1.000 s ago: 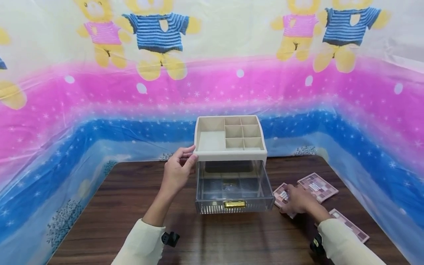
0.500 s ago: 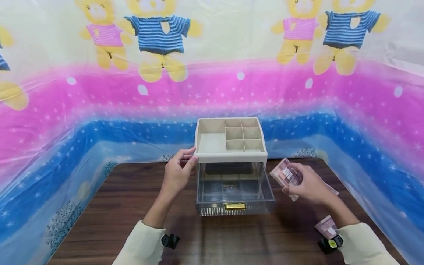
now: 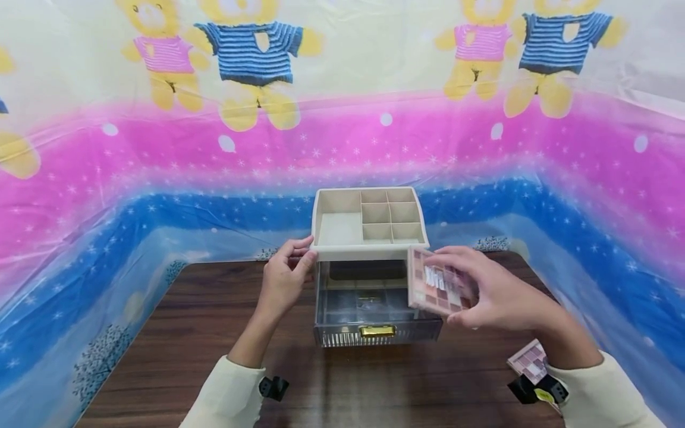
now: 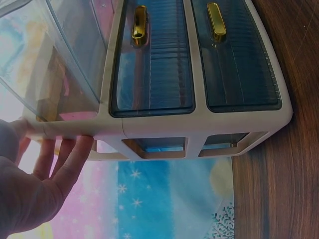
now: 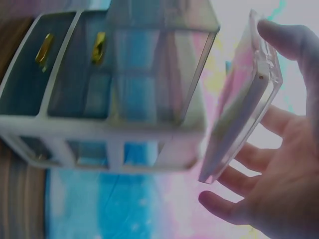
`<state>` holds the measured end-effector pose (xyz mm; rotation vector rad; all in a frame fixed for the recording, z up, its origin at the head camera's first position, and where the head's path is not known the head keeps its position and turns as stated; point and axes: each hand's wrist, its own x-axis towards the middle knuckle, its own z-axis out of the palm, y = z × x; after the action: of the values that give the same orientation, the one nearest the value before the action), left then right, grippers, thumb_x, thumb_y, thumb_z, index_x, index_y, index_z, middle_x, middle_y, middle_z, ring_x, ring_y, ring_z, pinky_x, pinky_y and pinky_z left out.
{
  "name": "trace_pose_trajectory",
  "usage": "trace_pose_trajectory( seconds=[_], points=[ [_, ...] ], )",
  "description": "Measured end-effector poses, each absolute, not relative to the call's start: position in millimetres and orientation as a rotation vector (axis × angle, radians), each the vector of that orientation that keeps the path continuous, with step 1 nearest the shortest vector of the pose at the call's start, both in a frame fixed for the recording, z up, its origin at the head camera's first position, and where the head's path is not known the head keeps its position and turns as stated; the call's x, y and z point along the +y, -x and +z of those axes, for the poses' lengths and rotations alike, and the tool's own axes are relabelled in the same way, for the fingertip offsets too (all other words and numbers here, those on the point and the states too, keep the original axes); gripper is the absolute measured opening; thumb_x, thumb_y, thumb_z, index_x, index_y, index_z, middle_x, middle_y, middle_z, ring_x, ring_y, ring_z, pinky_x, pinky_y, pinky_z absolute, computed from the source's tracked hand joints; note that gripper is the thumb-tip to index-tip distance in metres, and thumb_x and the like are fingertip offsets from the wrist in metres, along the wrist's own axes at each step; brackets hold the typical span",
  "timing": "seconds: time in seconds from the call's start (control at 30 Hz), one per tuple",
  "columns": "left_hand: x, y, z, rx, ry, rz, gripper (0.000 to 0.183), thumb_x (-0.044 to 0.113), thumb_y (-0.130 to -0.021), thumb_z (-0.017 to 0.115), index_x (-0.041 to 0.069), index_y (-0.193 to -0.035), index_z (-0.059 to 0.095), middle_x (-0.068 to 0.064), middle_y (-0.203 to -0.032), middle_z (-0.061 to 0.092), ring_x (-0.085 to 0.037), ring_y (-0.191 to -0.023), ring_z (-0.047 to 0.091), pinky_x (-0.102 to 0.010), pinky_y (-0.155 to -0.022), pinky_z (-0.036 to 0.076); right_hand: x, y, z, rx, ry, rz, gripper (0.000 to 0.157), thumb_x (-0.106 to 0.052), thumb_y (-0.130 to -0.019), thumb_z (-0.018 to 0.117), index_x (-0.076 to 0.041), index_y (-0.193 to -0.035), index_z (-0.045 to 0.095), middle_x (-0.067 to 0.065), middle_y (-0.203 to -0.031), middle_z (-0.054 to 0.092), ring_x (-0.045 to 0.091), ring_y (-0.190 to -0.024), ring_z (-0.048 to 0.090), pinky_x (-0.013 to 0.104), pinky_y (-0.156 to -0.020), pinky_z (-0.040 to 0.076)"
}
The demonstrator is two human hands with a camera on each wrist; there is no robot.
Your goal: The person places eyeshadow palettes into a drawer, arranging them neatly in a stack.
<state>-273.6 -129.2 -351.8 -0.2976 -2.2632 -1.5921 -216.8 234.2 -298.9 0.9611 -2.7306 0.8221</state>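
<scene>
Head view: right hand (image 3: 500,291) lifts a palette (image 3: 432,285) at the organizer (image 3: 369,254)

The right arm reaches forward along the organizer's right side, its pale sleeve (image 3: 605,392) low and to the right of it. The hand is raised off the table (image 3: 182,351), thumb and fingers clamped on the palette, thumb on one edge and the other fingers behind. The palette is tilted, at the organizer's upper right front, covering part of the open clear drawer (image 3: 348,336); whether it touches there I cannot tell.

The left hand (image 3: 283,279) reaches up to the organizer's left side, forearm slanting inward. Its thumb is in front and its fingers wrap behind, gripping the frame just below the top tray (image 3: 339,229).

Nearer the wearer than the organizer, to its right, another palette (image 3: 530,359) lies partly hidden by the right wrist. Two closed drawers with gold handles (image 4: 217,20) sit below the open one.
</scene>
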Motion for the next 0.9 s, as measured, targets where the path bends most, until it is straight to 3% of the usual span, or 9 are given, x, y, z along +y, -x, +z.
trace_pose_trajectory(
  seconds=[0.3, 0.53, 0.77, 0.9],
  points=[
    [-128.6, 274.4, -351.4, -2.258, 0.289, -1.578, 0.034, 0.022, -0.102, 0.064, 0.013, -0.135, 0.064, -0.019, -0.120, 0.070, -0.033, -0.102, 0.071, -0.046, -0.079, 0.067, 191.6, 219.6, -285.1, -2.855, -1.122, 0.632, 0.081, -0.033, -0.070, 0.086, -0.032, -0.145, 0.055, 0.006, -0.155, 0.044, 0.029, -0.138, 0.043, 0.058, -0.108, 0.046],
    [-128.2, 272.5, -351.8, -2.264, 0.287, -1.581, 0.034, 0.023, -0.102, 0.064, 0.014, -0.135, 0.064, -0.018, -0.119, 0.071, -0.031, -0.101, 0.071, -0.037, -0.075, 0.067, 176.9, 223.0, -285.0, -2.842, -1.228, 0.559, 0.065, -0.028, -0.081, 0.082, -0.022, -0.142, 0.060, 0.006, -0.153, 0.051, 0.032, -0.143, 0.043, 0.067, -0.115, 0.036],
    [-128.7, 272.7, -352.2, -2.272, 0.285, -1.578, 0.034, 0.024, -0.102, 0.065, 0.015, -0.135, 0.064, -0.017, -0.120, 0.070, -0.032, -0.103, 0.071, -0.032, -0.074, 0.067, 184.5, 217.4, -286.0, -2.860, -1.221, 0.598, 0.049, -0.025, -0.090, 0.077, -0.019, -0.137, 0.064, 0.004, -0.145, 0.058, 0.031, -0.139, 0.048, 0.062, -0.114, 0.043],
    [-128.7, 273.2, -351.9, -2.265, 0.288, -1.581, 0.034, 0.025, -0.102, 0.064, 0.016, -0.135, 0.064, -0.017, -0.121, 0.070, -0.034, -0.104, 0.071, -0.040, -0.077, 0.067, 198.7, 215.4, -291.2, -2.825, -1.094, 0.653, 0.045, -0.024, -0.090, 0.077, -0.021, -0.134, 0.065, 0.001, -0.140, 0.062, 0.029, -0.135, 0.054, 0.057, -0.113, 0.047]
  ],
)
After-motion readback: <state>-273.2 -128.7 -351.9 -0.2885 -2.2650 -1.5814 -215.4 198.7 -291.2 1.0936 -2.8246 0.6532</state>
